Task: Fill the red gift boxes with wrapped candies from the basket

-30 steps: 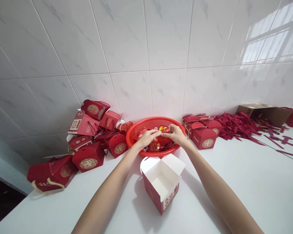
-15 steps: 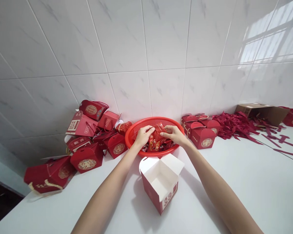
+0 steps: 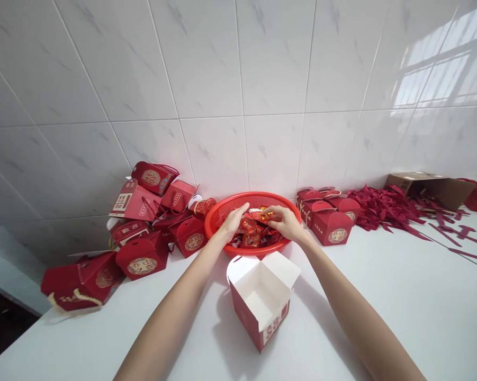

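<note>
A red plastic basket (image 3: 218,248) holds several shiny red and gold wrapped packets (image 3: 252,236). Over its left side is my left hand (image 3: 234,221), its fingers stretched out beside the packets. My right hand (image 3: 285,222) reaches in from the right with bent fingers at the packets; whether it grips one is hidden. In front of the basket, an open red box with a white inside (image 3: 261,301) stands on the white table, its flaps spread, and nothing shows inside it.
Several red gift boxes (image 3: 143,262) are piled at the left. Closed red boxes (image 3: 331,226) stand right of the basket, beside a heap of dark red ribbons (image 3: 377,207) and a cardboard box (image 3: 447,190). A tiled wall (image 3: 206,153) rises behind.
The red packet that was between my hands is no longer held up there. My left hand has opened, and my right fingers have curled over the packets. The view has shifted slightly.
</note>
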Available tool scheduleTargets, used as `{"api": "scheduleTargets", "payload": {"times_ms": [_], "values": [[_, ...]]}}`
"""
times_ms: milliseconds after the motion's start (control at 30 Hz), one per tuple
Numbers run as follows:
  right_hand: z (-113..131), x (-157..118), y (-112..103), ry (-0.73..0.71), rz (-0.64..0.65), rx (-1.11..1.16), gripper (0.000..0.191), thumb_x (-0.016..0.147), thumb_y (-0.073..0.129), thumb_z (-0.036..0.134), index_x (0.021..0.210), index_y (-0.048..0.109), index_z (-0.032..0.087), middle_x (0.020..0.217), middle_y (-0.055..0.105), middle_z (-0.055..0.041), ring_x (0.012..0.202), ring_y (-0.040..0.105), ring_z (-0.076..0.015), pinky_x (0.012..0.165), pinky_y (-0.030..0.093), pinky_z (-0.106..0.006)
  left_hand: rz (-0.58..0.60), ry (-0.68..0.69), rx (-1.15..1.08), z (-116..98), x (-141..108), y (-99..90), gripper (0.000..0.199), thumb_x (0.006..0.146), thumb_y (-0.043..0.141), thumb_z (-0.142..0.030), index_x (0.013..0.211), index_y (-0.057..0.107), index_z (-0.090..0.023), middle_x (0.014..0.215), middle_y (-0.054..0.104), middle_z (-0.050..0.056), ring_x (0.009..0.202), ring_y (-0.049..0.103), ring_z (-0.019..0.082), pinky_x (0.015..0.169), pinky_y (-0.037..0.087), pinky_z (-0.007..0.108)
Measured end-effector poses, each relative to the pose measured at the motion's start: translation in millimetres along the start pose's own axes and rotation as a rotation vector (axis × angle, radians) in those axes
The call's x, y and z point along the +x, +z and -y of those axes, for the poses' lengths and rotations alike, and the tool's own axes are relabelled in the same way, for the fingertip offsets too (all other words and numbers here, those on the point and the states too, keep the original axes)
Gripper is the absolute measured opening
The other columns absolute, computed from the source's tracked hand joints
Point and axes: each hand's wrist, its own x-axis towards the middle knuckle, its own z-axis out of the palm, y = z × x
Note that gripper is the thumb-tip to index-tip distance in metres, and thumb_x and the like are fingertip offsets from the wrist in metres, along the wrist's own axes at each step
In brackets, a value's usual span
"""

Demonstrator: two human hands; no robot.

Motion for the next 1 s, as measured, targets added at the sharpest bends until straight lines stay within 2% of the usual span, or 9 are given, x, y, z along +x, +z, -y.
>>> {"api": "scheduleTargets", "payload": {"times_ms": [100,200,300,433,567,633,733,833,1000], "values": [[-1,0,-1,0.024,0.082,0.020,0.036,0.066,0.057,0.008,0.094,0.075,0.022,0.117,0.070,-0.0064,0.100,0.068,-0.0222,0.088,0.056,-0.035,0.022,0.020,-0.016,-2,-3,1.3,0.036,0.064,0.084,-0.045,0.078,0.063,-0.018,0.074,0.069,0.000,0.067,0.067,0.017,0.059,0.053,0.026],[1,-1,-2,0.083,0.014,0.132,0.036,0.072,0.064,0.017,0.106,0.071,0.022,0.123,0.068,-0.0065,0.100,0.068,-0.0215,0.084,0.057,-0.034,0.053,0.064,-0.037,-3,-6,0.9,0.034,0.063,0.086,-0.033,0.088,0.067,-0.020,0.084,0.072,0.000,0.074,0.068,0.017,0.067,0.055,0.027],[6,-1,-2,0.138,-0.048,0.213,0.036,0.073,0.074,0.034,0.107,0.068,0.021,0.114,0.071,-0.0075,0.108,0.066,-0.0241,0.087,0.056,-0.036,0.104,0.111,-0.060,-5,-8,0.6,0.035,0.069,0.082,-0.027,0.101,0.069,-0.022,0.095,0.075,0.002,0.090,0.070,0.020,0.080,0.057,0.029],[12,-1,-2,0.174,0.016,0.346,0.034,0.069,0.080,0.044,0.089,0.069,0.018,0.094,0.075,-0.0058,0.091,0.070,-0.0240,0.085,0.057,-0.038,0.166,0.137,-0.076,-3,-8,1.3,0.038,0.072,0.079,-0.022,0.110,0.070,-0.021,0.104,0.077,0.005,0.104,0.070,0.024,0.090,0.057,0.035],[15,0,-6,0.235,-0.193,0.535,0.034,0.061,0.083,0.035,0.088,0.070,0.020,0.091,0.077,-0.0044,0.087,0.073,-0.0243,0.081,0.059,-0.038,0.175,0.135,-0.066,2,-4,0.5,0.048,0.067,0.080,-0.014,0.114,0.070,-0.019,0.099,0.077,0.008,0.097,0.072,0.024,0.090,0.058,0.041],[16,0,-6,0.260,-0.251,0.589,0.034,0.056,0.082,0.028,0.087,0.070,0.021,0.088,0.077,-0.0036,0.085,0.073,-0.0245,0.079,0.059,-0.037,0.158,0.142,-0.053,5,-2,-0.6,0.049,0.065,0.081,-0.012,0.112,0.069,-0.017,0.096,0.076,0.009,0.094,0.073,0.024,0.088,0.059,0.042],[17,1,-5,0.264,-0.284,0.554,0.032,0.053,0.080,0.024,0.083,0.071,0.019,0.082,0.077,-0.0023,0.079,0.073,-0.0238,0.076,0.059,-0.036,0.093,0.185,-0.040,8,1,-2.5,0.043,0.064,0.082,-0.016,0.105,0.068,-0.016,0.098,0.074,0.008,0.090,0.072,0.022,0.085,0.059,0.041],[16,1,-2,0.246,-0.337,0.441,0.030,0.054,0.079,0.029,0.082,0.072,0.018,0.079,0.076,-0.0021,0.074,0.070,-0.0235,0.073,0.058,-0.036,0.012,0.259,-0.023,8,3,-3.6,0.040,0.063,0.083,-0.022,0.099,0.067,-0.016,0.092,0.071,0.004,0.087,0.070,0.019,0.086,0.058,0.038],[13,3,5,0.233,-0.236,0.141,0.027,0.060,0.078,0.035,0.079,0.072,0.017,0.078,0.073,-0.0043,0.077,0.069,-0.0255,0.072,0.056,-0.036,-0.029,0.394,0.022,3,-3,-1.9,0.035,0.065,0.079,-0.026,0.097,0.067,-0.017,0.087,0.069,0.002,0.090,0.069,0.019,0.091,0.054,0.035]]}}
